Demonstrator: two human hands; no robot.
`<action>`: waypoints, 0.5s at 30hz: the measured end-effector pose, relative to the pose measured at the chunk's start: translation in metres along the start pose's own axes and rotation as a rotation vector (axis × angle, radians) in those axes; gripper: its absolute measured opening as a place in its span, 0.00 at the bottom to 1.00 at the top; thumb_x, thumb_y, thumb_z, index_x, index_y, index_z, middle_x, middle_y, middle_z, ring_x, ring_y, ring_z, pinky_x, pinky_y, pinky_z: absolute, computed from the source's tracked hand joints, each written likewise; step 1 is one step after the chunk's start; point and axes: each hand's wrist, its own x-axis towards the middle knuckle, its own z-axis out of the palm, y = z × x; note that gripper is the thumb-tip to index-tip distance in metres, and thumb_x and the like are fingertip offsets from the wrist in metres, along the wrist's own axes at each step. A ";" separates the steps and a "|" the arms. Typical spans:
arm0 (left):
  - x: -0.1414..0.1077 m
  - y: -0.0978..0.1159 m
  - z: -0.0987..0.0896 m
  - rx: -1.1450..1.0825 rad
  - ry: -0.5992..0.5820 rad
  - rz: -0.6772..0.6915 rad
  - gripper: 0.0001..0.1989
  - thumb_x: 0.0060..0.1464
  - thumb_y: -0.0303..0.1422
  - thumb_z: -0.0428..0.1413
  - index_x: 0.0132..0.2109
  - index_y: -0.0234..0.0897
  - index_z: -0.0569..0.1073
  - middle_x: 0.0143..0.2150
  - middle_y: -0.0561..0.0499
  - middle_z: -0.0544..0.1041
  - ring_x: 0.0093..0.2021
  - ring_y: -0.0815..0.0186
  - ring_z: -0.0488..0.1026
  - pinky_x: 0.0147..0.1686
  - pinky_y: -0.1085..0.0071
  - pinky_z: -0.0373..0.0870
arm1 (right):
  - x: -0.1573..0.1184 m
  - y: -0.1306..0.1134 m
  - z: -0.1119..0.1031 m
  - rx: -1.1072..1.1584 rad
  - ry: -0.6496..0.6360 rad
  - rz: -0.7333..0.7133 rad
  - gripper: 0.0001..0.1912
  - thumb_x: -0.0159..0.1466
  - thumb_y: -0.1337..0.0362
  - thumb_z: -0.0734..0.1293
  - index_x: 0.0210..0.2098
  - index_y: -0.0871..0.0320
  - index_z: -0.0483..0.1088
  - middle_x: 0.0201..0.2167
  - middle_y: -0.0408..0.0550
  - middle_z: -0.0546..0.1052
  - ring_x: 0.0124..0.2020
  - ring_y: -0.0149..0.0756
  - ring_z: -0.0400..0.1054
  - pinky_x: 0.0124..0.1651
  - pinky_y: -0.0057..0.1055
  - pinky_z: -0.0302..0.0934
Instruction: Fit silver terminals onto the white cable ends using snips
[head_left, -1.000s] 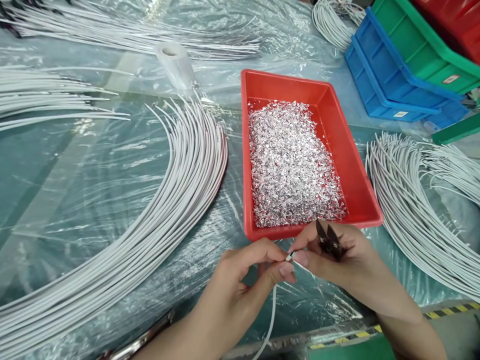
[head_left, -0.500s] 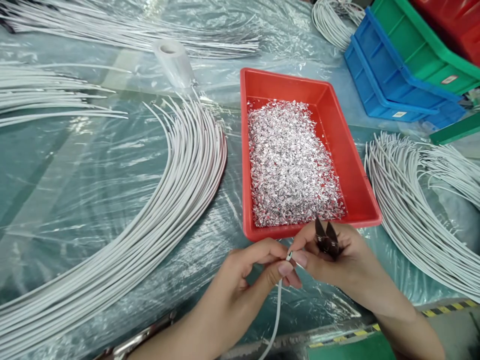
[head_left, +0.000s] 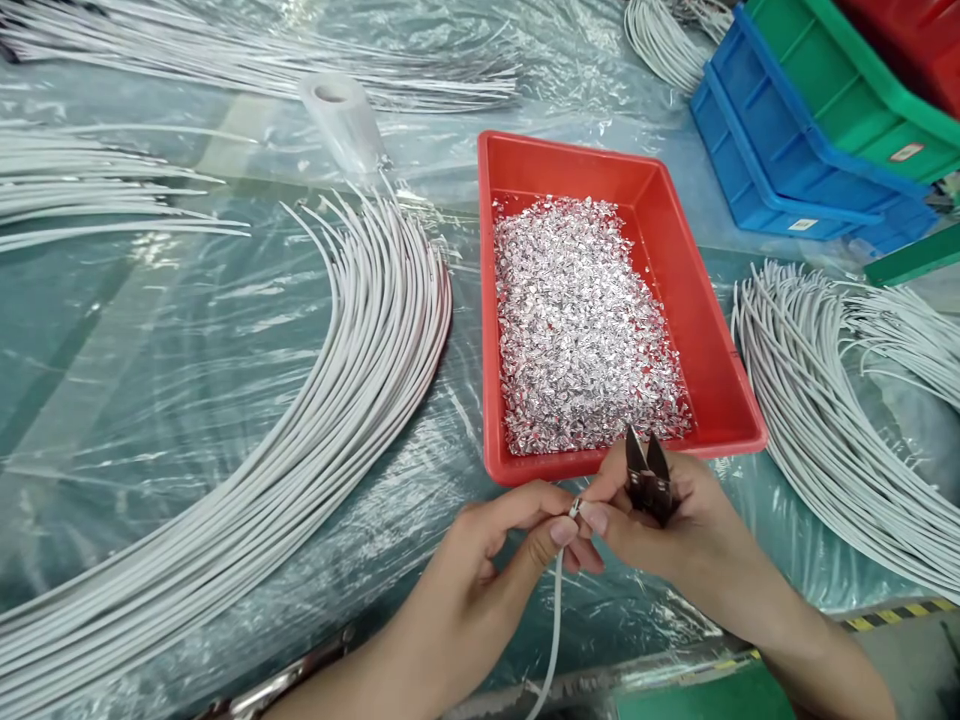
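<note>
This looks like a workshop or factory floor for cable work. Clear plastic sheeting (head_left: 202,370) covers the broad work surface, and bundles of pale cable lie at eight o'clock (head_left: 360,380), eleven (head_left: 247,55) and three (head_left: 810,400). A red bin (head_left: 667,250) right of centre holds heaped silvery bits (head_left: 585,320). Stacked plastic crates (head_left: 787,120) stand at two o'clock, snips (head_left: 649,482) show at four, and yellow-and-black striped tape (head_left: 900,614) runs beyond them.

Left forearm (head_left: 367,655) and right forearm (head_left: 814,635) converge from below. Left hand (head_left: 491,560): thumb and index pinched. Right hand (head_left: 694,525): likewise, palm partly closed. Fingertips of both just beside each other.
</note>
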 end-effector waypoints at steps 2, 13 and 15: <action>-0.001 0.000 0.000 0.008 -0.007 -0.004 0.12 0.65 0.32 0.49 0.39 0.38 0.77 0.38 0.53 0.79 0.39 0.70 0.74 0.39 0.76 0.67 | 0.000 0.000 0.000 0.009 -0.007 -0.002 0.07 0.66 0.66 0.68 0.32 0.58 0.67 0.24 0.42 0.72 0.27 0.30 0.67 0.33 0.28 0.62; 0.004 0.009 0.000 -0.157 0.024 -0.021 0.12 0.65 0.33 0.50 0.36 0.34 0.75 0.33 0.51 0.78 0.35 0.70 0.75 0.38 0.78 0.70 | -0.002 -0.009 -0.008 -0.308 0.163 -0.109 0.05 0.65 0.68 0.67 0.31 0.56 0.70 0.21 0.37 0.63 0.21 0.26 0.56 0.24 0.23 0.50; 0.002 0.009 0.001 -0.202 0.031 -0.006 0.11 0.65 0.32 0.49 0.37 0.35 0.74 0.32 0.52 0.78 0.34 0.71 0.75 0.37 0.78 0.70 | 0.001 -0.012 -0.015 -0.439 0.245 -0.222 0.05 0.65 0.68 0.67 0.32 0.55 0.71 0.21 0.37 0.61 0.21 0.26 0.52 0.23 0.22 0.47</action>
